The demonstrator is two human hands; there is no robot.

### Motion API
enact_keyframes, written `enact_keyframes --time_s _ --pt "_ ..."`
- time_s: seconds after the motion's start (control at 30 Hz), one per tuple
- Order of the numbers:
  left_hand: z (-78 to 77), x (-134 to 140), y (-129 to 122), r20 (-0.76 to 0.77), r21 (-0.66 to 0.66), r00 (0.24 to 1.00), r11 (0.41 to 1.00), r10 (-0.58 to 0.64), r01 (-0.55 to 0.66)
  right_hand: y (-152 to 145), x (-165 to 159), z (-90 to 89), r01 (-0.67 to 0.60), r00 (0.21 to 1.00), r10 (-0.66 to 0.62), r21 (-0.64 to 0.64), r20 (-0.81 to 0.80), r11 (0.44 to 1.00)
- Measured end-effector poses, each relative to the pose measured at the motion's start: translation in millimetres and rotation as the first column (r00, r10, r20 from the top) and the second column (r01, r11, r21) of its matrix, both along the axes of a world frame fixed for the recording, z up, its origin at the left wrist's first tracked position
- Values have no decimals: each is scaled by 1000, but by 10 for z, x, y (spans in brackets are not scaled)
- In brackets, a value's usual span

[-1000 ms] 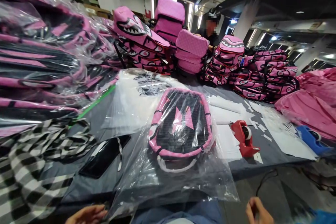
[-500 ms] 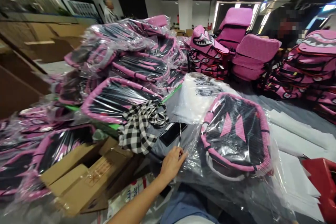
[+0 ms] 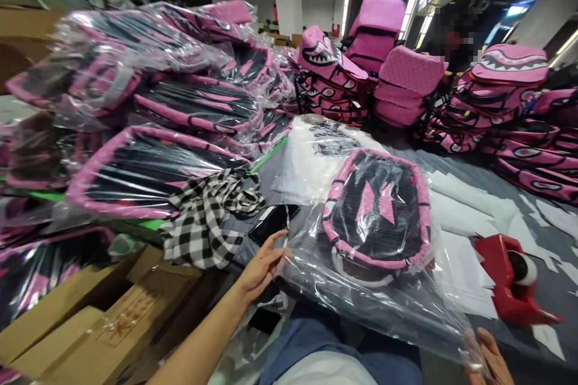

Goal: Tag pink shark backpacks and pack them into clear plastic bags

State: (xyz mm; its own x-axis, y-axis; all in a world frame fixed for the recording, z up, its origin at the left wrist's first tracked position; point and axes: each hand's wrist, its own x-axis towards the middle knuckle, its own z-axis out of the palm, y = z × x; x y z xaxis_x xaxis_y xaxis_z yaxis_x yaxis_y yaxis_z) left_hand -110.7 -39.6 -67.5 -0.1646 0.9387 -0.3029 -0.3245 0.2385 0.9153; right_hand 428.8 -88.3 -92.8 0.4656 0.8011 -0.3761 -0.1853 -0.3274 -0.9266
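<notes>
A pink and black backpack (image 3: 377,216) lies on the grey-covered table inside a clear plastic bag (image 3: 361,289). The bag's loose end spreads toward me, wrinkled and shiny. My left hand (image 3: 264,261) pinches the bag's left edge, where a thin white strip stands up. At the lower right my right hand (image 3: 490,355) grips the bag's right corner; part of that hand is cut off by the frame. Beyond my left fingers lie a black phone (image 3: 273,224) and a black-and-white checked cloth (image 3: 203,222).
Bagged backpacks (image 3: 149,168) are piled high at left, above an open cardboard box (image 3: 99,319). At right sit a red tape dispenser (image 3: 501,277) and white paper sheets (image 3: 465,264). Pink backpacks (image 3: 406,84) are stacked behind. A person (image 3: 456,42) is at the back right.
My right hand has come into view, holding the bag's right corner. The bag's near end is now stretched between both hands. The view has shifted right, bringing more of the tape dispenser in.
</notes>
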Motion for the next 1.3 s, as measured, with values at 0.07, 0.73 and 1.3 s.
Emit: enact_keyframes --time_s 0.07,0.73,1.3 --pt "-12 -59 -57 53 -12 998 999 -45 46 -76 -15 -6 35 996 -35 -2 -77 999" --pt "-80 135 287 -677 267 720 962 152 47 548 -709 444 83 695 -227 238 682 968" --pt "651 1203 545 -922 301 387 570 -32 764 551 -764 464 76 717 -208 222 665 972"
